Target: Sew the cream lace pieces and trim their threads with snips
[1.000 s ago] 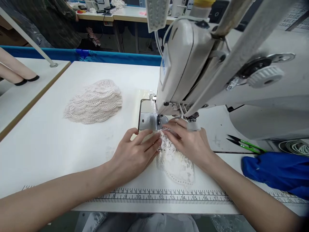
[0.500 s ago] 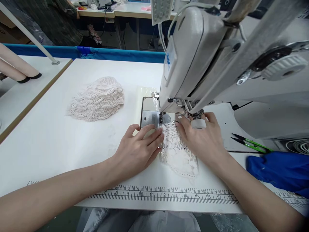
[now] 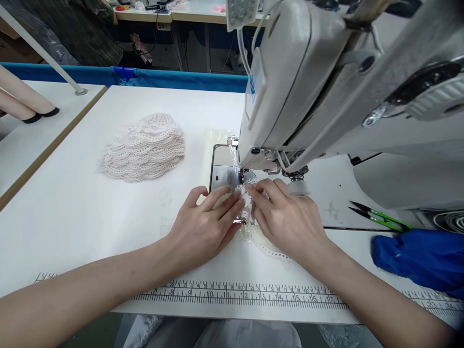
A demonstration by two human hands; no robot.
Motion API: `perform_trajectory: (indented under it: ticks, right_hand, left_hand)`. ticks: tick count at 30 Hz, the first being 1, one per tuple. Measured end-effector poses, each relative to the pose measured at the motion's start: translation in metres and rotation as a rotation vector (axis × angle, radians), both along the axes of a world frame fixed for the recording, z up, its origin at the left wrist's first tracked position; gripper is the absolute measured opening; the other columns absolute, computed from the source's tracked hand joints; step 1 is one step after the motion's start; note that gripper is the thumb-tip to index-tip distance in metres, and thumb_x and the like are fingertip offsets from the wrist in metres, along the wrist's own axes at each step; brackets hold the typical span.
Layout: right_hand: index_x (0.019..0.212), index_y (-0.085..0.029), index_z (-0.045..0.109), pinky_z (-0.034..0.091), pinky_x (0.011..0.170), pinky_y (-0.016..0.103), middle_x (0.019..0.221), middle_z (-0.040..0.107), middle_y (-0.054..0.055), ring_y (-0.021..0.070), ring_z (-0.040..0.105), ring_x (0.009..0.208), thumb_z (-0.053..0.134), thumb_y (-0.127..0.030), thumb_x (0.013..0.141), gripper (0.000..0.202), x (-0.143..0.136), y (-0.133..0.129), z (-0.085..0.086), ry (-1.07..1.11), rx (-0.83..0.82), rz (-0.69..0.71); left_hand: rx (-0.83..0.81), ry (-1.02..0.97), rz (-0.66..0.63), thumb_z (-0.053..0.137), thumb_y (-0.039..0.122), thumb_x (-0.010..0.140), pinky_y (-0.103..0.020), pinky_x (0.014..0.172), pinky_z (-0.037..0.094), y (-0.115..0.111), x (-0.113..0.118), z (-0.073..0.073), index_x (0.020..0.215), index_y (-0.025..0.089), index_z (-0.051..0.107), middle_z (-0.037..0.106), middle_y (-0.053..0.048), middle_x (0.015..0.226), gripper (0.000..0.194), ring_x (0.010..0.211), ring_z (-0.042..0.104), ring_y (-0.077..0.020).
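Observation:
A small white lace piece (image 3: 266,244) with a scalloped, holed edge lies under the sewing machine's needle area, mostly covered by my hands. My left hand (image 3: 208,222) is closed at its left edge, fingertips bunched on the lace beside the metal needle plate (image 3: 222,176). From the other side my right hand (image 3: 290,222) pinches the upper part of the lace, just in front of the presser foot (image 3: 242,176). The two sets of fingertips are close together. The sewing machine (image 3: 286,82) stands over them.
A pile of lace pieces (image 3: 143,150) lies to the left on the white table (image 3: 108,232). Green-handled thread snips (image 3: 380,216) and a blue cloth (image 3: 416,258) are at right. A ruler strip (image 3: 246,292) runs along the front edge. Across the back, a person (image 3: 76,29) is partly visible.
My right hand has come left and slightly down, from beside the machine's needle area onto the lace, covering more of it. My left hand has stayed nearly in place.

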State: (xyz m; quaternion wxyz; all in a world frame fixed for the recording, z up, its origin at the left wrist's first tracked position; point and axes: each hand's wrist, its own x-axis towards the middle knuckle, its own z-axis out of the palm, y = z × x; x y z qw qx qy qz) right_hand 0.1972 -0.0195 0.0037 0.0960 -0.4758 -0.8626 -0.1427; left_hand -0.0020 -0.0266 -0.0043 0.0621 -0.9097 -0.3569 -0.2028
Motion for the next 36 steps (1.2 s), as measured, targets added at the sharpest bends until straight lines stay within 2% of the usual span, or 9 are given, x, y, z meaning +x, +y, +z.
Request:
perform_trajectory:
  ticks: [7,18,26,36]
  right_hand:
    - [0.125,-0.014,0.065,0.041,0.067,0.033,0.096,0.073,0.012,0.0248,0.06,0.1,0.044,-0.018,0.095,0.037,0.002,0.002,-0.002,-0.048,-0.045,-0.046]
    - [0.132,-0.015,0.059,0.038,0.064,0.033,0.096,0.072,0.012,0.0238,0.059,0.093,0.043,-0.018,0.096,0.04,0.005,0.006,-0.009,-0.068,-0.008,-0.052]
    - [0.13,-0.016,0.061,0.038,0.066,0.033,0.093,0.071,0.012,0.0243,0.059,0.092,0.042,-0.019,0.095,0.04,0.006,0.008,-0.011,-0.064,0.013,-0.052]
    - [0.134,-0.018,0.059,0.036,0.066,0.032,0.098,0.071,0.013,0.0228,0.058,0.09,0.041,-0.02,0.097,0.041,0.005,0.007,-0.009,-0.096,0.015,-0.067]
  left_hand:
    - [-0.005,0.026,0.014,0.049,0.026,0.098,-0.044,0.092,0.036,0.002,0.001,-0.002,0.123,0.015,0.063,0.067,-0.005,0.127,0.031,0.122,0.057,-0.0248]
    - [0.013,0.04,0.028,0.049,0.028,0.098,-0.044,0.091,0.036,0.006,0.003,-0.002,0.122,0.014,0.063,0.067,-0.007,0.128,0.031,0.123,0.056,-0.026]
    - [0.05,0.054,0.031,0.049,0.027,0.098,-0.043,0.091,0.035,0.005,0.005,-0.002,0.121,0.013,0.064,0.068,-0.01,0.126,0.031,0.122,0.057,-0.0252]
    - [0.092,0.079,0.046,0.049,0.031,0.098,-0.042,0.09,0.036,0.007,0.005,0.0,0.117,0.015,0.066,0.07,-0.007,0.123,0.03,0.119,0.058,-0.0254]
